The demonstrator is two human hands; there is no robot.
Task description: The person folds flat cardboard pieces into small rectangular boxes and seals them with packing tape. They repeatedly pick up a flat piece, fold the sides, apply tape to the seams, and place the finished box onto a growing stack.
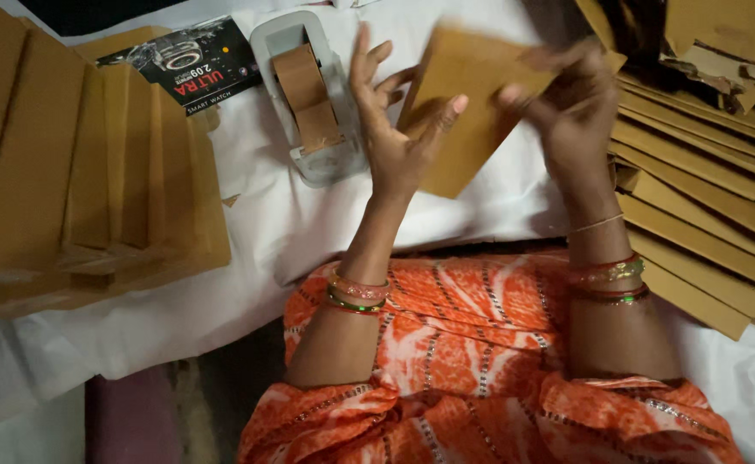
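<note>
In the head view, both hands hold one flat brown cardboard piece [467, 107] up above a white cloth [291, 232] that covers the surface in front of the person. The left hand [390, 129] has its grip closed on the left lower edge of the piece, with the thumb pressed on the front face and the other fingers spread open behind it. The right hand [571, 107] has its grip closed on the right upper edge, the thumb also on the front face. Just to the left of the left grip stands a grey tape dispenser [313, 99] with a roll of brown tape. Further left of it lies a dark printed box [192, 64], and beyond that a row of folded cardboard boxes [94, 172]. To the right of the right grip lies a stack of flat cardboard sheets [704, 189]. Below both grips is the person's lap in orange patterned cloth [480, 344].
</note>
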